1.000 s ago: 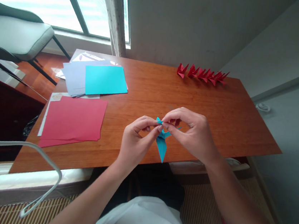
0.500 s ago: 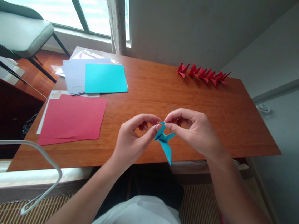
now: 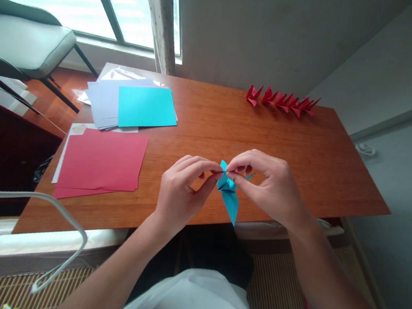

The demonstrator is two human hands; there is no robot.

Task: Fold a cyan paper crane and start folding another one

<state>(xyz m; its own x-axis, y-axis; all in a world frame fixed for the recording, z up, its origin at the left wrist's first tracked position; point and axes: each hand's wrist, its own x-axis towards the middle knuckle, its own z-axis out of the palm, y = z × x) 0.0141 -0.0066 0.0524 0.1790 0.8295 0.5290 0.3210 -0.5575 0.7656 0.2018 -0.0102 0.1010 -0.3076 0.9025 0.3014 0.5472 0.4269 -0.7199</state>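
A blue origami crane is held between my two hands, above the front part of the table. Its one wing points down toward me, and a thin point sticks out to the right behind my right fingers. My left hand pinches the upper part of the crane from the left with thumb and fingertips. From the right, my right hand pinches the same upper part, its fingertips almost touching those of the left. The fold between the fingertips is partly hidden.
Several red origami cranes stand in a row at the table's back edge. Red paper sheets and a blue sheet over white papers lie at left. A white cable-like loop crosses the lower left.
The upper wing of the crane has been spread or bent, and more of it shows above my fingertips. My left hand has turned slightly; both hands keep their pinch.
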